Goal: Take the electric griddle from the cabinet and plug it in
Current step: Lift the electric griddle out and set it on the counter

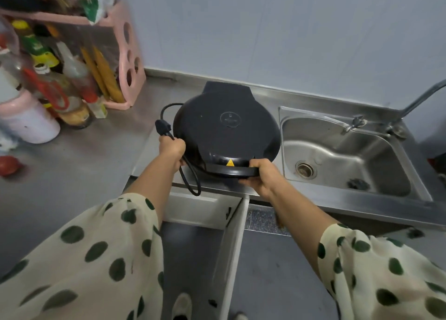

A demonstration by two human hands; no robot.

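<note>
The round black electric griddle (226,129) sits lid shut on the steel counter (79,165), just left of the sink. My right hand (261,176) grips its front handle, beside a yellow warning sticker. My left hand (171,148) holds the griddle's left edge together with the black power cord (191,177). The cord's plug (161,127) sticks up above that hand, and a loop of cord hangs over the counter's front edge. Below, the white cabinet door (231,242) stands open.
A steel sink (342,150) with a tap (354,123) lies to the right. At the left stand a pink rack (125,54), several bottles, a pink-and-white container (26,119) and a tomato (9,165). A grey wall rises behind the counter.
</note>
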